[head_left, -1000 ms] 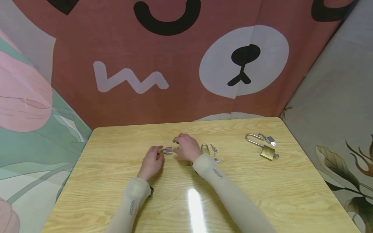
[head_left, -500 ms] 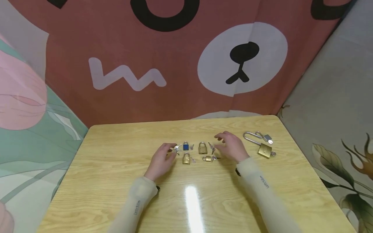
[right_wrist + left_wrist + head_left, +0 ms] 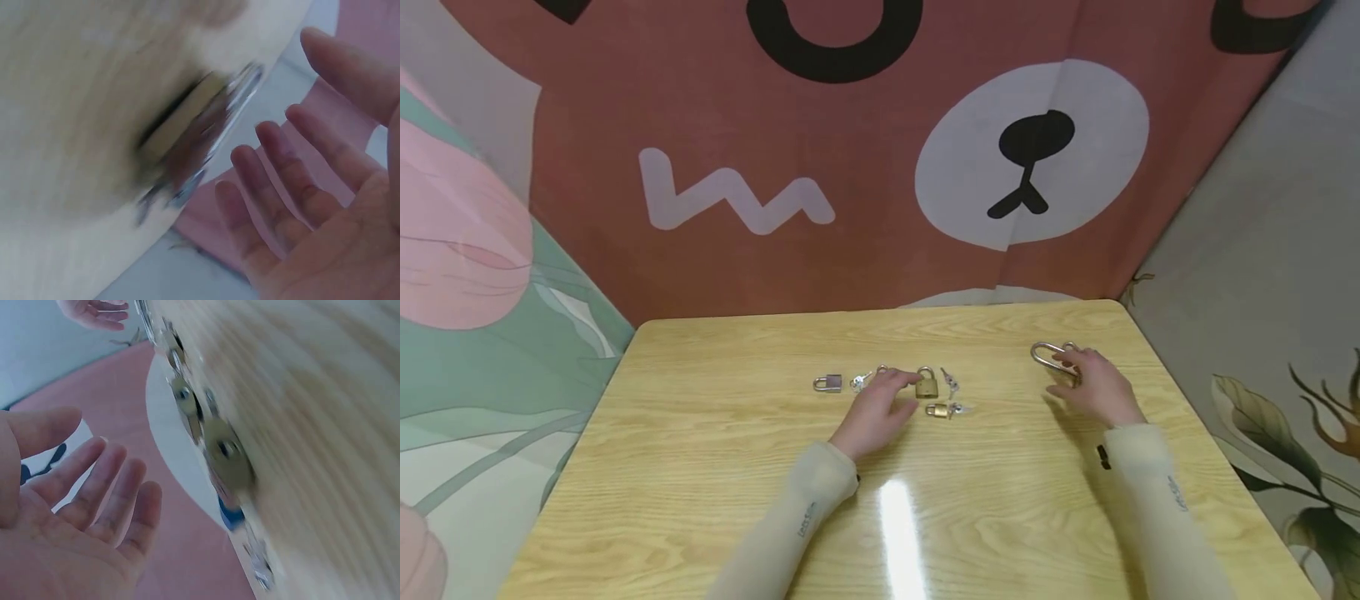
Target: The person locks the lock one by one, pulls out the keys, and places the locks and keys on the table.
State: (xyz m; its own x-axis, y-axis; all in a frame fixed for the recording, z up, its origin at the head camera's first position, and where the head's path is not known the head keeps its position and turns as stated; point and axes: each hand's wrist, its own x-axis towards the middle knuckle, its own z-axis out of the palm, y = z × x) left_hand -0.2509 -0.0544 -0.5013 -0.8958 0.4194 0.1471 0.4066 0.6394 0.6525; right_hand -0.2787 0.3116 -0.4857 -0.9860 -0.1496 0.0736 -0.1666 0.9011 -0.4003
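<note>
From where I stand, the person's left hand (image 3: 874, 415) hangs over the table (image 3: 700, 475) with its fingers loosely spread and nothing between them; the left wrist view shows the palm bare too. In the head view its fingertips overlap the edge of a large brass padlock (image 3: 927, 387), just beyond them to the right, though I can't tell whether they touch it. A pair of keys (image 3: 952, 384) lies past that lock, farther from the same fingers. A small brass padlock (image 3: 937, 410) rests on its side a little nearer the person, to the right of those fingertips, with its own keys (image 3: 957, 409) at its end. Left of the fingers is a bunch of keys (image 3: 858, 382), then a grey padlock (image 3: 831, 383) lying flat. A blue padlock (image 3: 232, 515) and a second brass lock (image 3: 229, 456), mostly covered by this hand from above, show up from the left wrist.

Well off to the right, the right hand (image 3: 1099, 387) has its fingers apart, likewise holding nothing. They hover about the long-shackled padlock (image 3: 178, 122), whose shackle loop pokes out beyond the fingertips; contact I can't make out.
</note>
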